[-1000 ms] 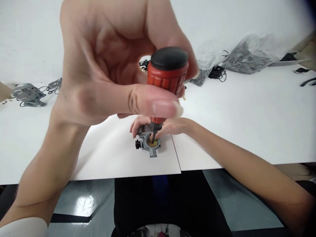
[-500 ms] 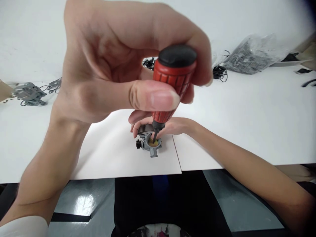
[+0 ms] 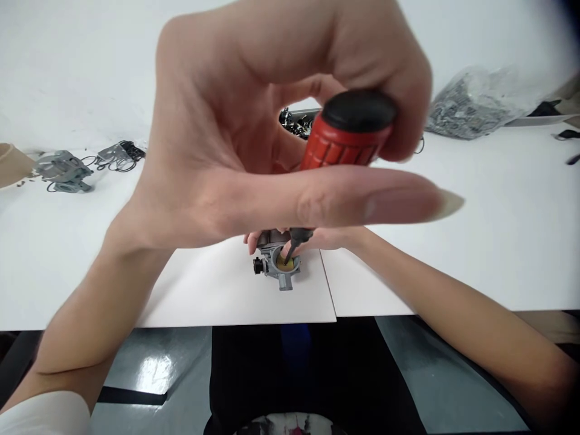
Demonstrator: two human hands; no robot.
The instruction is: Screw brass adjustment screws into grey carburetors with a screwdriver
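My left hand [image 3: 235,139] fills the upper middle of the view, close to the camera. Its thumb and fingers pinch the top of a screwdriver [image 3: 348,136] with a red ribbed handle and black cap. The shaft runs down, slightly tilted, into a small grey metal part [image 3: 277,266] with a brass disc inside a round opening. That part stands on a white sheet [image 3: 217,290] near the table's front edge. My right hand [image 3: 326,237] reaches in from the right and grips the grey part from behind; the screwdriver and my left thumb hide most of its fingers.
Grey metal parts and wire rings [image 3: 67,172] lie at the far left beside a tan object [image 3: 11,163]. A clear bag of dark small pieces [image 3: 471,103] sits at the back right, with black items [image 3: 296,121] behind my hand. The table edge [image 3: 453,309] runs below.
My left hand has shifted right and turned on the handle, the thumb now stretched out across it. The screwdriver tilts more to the right. The grey part and right hand stay put.
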